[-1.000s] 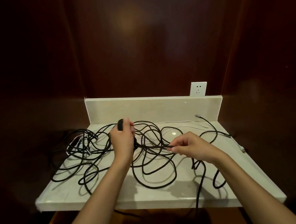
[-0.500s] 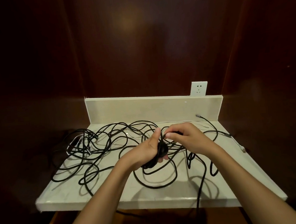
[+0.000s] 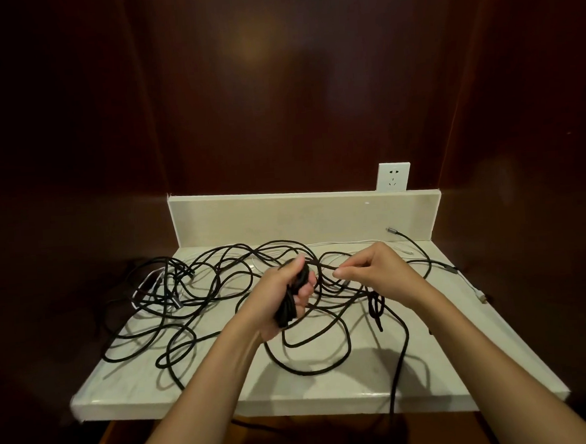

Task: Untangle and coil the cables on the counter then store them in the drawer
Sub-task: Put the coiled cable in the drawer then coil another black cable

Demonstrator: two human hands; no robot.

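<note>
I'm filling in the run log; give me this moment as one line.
phase: coiling | left hand: grips black cable bundle | right hand: pinches strand | counter: cables tangled | drawer: unseen

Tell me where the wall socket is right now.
In the head view, the white wall socket sits on the dark wall at the back right, just above the counter's pale backsplash, beyond the right hand.

white wall socket (image 3: 394,177), dark wood panelling (image 3: 276,85)

Dark red-brown wood walls (image 3: 277,102) (glossy, dimly lit), white wall socket (image 3: 394,177) at back.
</note>
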